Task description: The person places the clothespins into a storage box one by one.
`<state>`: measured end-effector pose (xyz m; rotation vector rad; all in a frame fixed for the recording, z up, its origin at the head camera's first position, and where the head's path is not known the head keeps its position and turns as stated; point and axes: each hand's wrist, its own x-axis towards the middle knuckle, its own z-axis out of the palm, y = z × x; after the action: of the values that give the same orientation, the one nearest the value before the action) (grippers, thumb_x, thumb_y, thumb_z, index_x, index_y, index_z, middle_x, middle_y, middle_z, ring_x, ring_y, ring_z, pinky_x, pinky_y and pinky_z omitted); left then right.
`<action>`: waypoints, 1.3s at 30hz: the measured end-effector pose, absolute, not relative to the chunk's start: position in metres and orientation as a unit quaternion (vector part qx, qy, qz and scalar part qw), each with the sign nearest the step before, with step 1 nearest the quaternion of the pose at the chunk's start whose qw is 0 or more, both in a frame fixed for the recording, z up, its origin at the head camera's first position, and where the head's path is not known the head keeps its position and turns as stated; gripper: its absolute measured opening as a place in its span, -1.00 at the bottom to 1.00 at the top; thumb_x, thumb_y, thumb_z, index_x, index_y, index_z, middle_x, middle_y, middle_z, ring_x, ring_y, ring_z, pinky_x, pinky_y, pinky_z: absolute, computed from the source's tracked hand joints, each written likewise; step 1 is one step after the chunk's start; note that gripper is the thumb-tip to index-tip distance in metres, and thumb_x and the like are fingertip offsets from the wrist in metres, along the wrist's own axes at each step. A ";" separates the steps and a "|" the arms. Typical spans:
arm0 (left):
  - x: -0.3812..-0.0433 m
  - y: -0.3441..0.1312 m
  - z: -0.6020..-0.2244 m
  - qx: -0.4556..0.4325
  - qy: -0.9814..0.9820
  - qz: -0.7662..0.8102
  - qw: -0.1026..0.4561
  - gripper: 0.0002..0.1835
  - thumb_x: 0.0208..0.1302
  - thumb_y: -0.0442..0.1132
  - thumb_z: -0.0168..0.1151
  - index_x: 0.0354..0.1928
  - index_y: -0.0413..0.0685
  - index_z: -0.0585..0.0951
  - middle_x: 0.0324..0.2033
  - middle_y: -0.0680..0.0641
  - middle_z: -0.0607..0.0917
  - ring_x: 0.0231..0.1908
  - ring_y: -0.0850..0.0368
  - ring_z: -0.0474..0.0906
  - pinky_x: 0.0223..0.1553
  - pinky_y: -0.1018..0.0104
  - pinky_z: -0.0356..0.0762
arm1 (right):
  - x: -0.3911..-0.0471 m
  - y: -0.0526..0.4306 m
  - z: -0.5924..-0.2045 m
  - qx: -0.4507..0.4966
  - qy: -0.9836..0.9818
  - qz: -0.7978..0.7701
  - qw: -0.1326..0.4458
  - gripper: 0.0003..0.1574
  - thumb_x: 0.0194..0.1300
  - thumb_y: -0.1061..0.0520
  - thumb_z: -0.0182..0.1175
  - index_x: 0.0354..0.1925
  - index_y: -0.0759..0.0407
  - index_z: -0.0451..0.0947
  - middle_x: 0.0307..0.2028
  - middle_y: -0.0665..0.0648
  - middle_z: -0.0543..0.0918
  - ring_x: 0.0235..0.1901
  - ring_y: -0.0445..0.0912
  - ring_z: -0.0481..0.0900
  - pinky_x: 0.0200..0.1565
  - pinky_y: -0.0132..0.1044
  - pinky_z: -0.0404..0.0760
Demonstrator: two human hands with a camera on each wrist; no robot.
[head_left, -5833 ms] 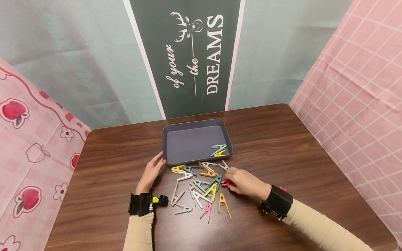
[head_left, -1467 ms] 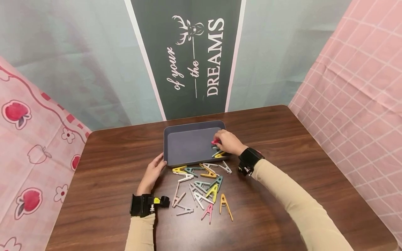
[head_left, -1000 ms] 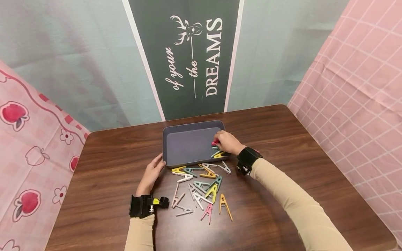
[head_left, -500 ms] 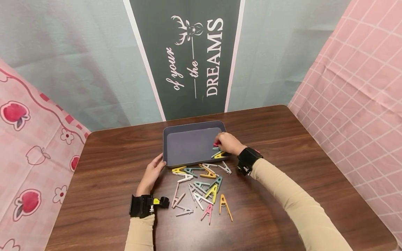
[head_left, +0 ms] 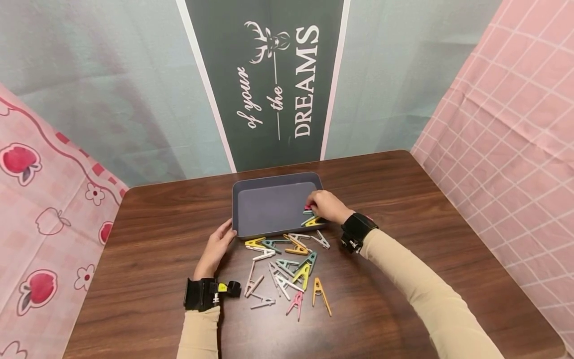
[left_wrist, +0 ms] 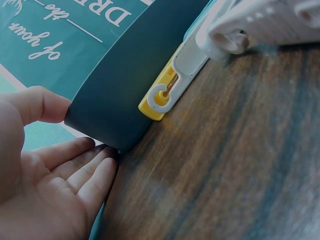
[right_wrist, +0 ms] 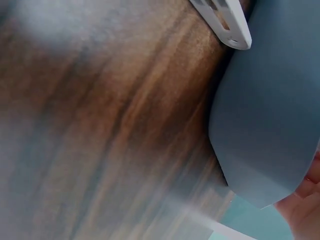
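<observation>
In the head view a dark grey tray (head_left: 273, 207) lies at mid-table. My left hand (head_left: 217, 248) rests against its near left corner; the left wrist view shows the thumb and fairly straight fingers (left_wrist: 98, 186) touching the outer wall. My right hand (head_left: 329, 206) is inside the right end of the tray, pinching a red clothespin (head_left: 307, 207) that its fingers mostly hide. Just below that lie a teal clothespin (head_left: 308, 213) and a yellow clothespin (head_left: 312, 223). In the right wrist view the tray wall (right_wrist: 267, 110) covers most of that hand.
Several loose clothespins in mixed colours are strewn on the wooden table (head_left: 157, 239) in front of the tray. A yellow one (head_left: 254, 243) and a white one (head_left: 321, 240) lie near its front wall. A curtain (head_left: 381, 75) hangs behind the table.
My right hand has carried the red clothespin from the table into the tray, then lowered it slightly toward the teal one. My left hand has stayed at the tray's corner.
</observation>
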<state>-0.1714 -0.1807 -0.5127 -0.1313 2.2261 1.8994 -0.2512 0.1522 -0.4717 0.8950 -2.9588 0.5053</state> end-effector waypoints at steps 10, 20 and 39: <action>-0.171 -0.181 -0.512 -0.042 0.760 0.639 0.108 -0.42 0.43 -0.30 -0.08 0.45 -0.23 0.15 0.43 -0.29 0.24 0.46 -0.13 0.14 0.47 0.01 0.12 | -0.231 0.152 -0.468 0.302 -0.934 0.179 0.060 -0.84 0.22 0.35 0.15 -0.27 0.29 0.67 -0.31 0.18 0.71 -0.23 0.01 0.66 -0.13 -0.12 0.65; -0.170 -0.182 -0.513 -0.045 0.763 0.635 0.110 -0.43 0.43 -0.31 -0.08 0.45 -0.20 0.18 0.42 -0.27 0.28 0.45 -0.12 0.18 0.47 0.03 0.13 | -0.209 0.151 -0.465 0.281 -0.929 0.228 0.081 -0.81 0.23 0.30 0.21 -0.17 0.26 0.67 -0.24 0.19 0.72 -0.18 0.01 0.66 -0.14 -0.13 0.66; -0.172 -0.184 -0.516 -0.052 0.760 0.637 0.118 -0.42 0.44 -0.29 -0.09 0.46 -0.19 0.15 0.42 -0.28 0.27 0.44 -0.09 0.19 0.46 0.03 0.17 | -0.164 0.150 -0.459 0.302 -0.919 0.220 0.127 -0.85 0.19 0.25 0.28 -0.21 0.21 0.66 -0.23 0.13 0.71 -0.15 -0.05 0.65 -0.12 -0.18 0.67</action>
<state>-0.1725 -0.1837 -0.5155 -0.1507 2.2243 1.8630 -0.1643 0.1495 -0.4593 0.8785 -2.6744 0.6389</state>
